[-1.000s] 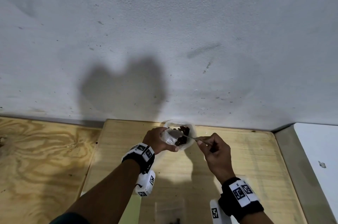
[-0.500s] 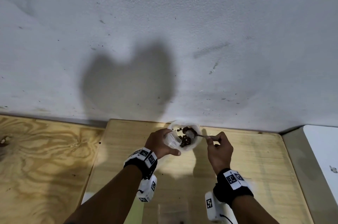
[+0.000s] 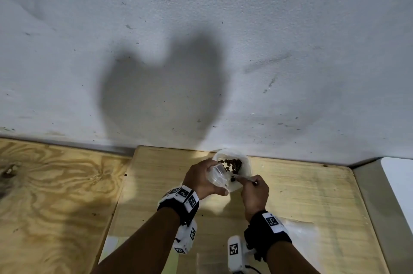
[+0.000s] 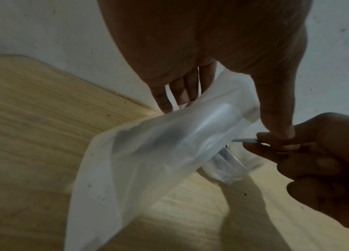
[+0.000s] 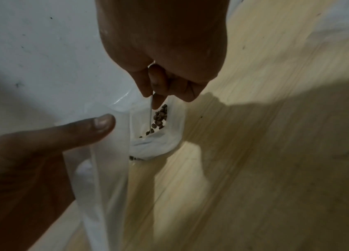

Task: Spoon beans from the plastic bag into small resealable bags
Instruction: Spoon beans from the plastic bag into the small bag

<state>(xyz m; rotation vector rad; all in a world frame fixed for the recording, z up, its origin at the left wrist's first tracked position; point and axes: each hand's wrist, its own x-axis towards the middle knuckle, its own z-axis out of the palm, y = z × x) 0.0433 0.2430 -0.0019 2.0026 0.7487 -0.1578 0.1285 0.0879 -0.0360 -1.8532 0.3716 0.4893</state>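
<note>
— At the far edge of the wooden table (image 3: pixel 301 195), against the white wall (image 3: pixel 201 27), what did the head view list?

— Item one: a white plastic bag (image 3: pixel 244 165), mouth open upward, brown beans (image 3: pixel 233 164) inside. Item two: the left hand (image 3: pixel 201 178), fingers curled round a small clear resealable bag (image 3: pixel 218 176) and holding it at the plastic bag's near rim. Item three: the right hand (image 3: pixel 254 193), fingers closed in a pinch on a thin spoon (image 3: pixel 243 178), whose tip lay by the small bag's mouth. Both wrists carried black bands with printed markers. A second plywood surface (image 3: pixel 55 195) sat to the left.

— And the left wrist view?

— The left hand (image 4: pixel 222 51) seen from behind: thumb pressed down one side of the translucent bag film (image 4: pixel 169 144), fingers on the other side. The right hand (image 4: pixel 319 161) sat just beside the thumb, pinching the spoon handle (image 4: pixel 245 140). The two bags could not be told apart there.

— The right wrist view?

— The right hand (image 5: pixel 164 51), fingertips gripping the spoon (image 5: pixel 150 115), which pointed down into the open bag. Beans (image 5: pixel 159 118) lay loose at the spoon's tip. The left hand (image 5: pixel 40 147) held a fold of the plastic with its thumb on top. Table (image 5: pixel 276 152) below, in part shadow.
</note>
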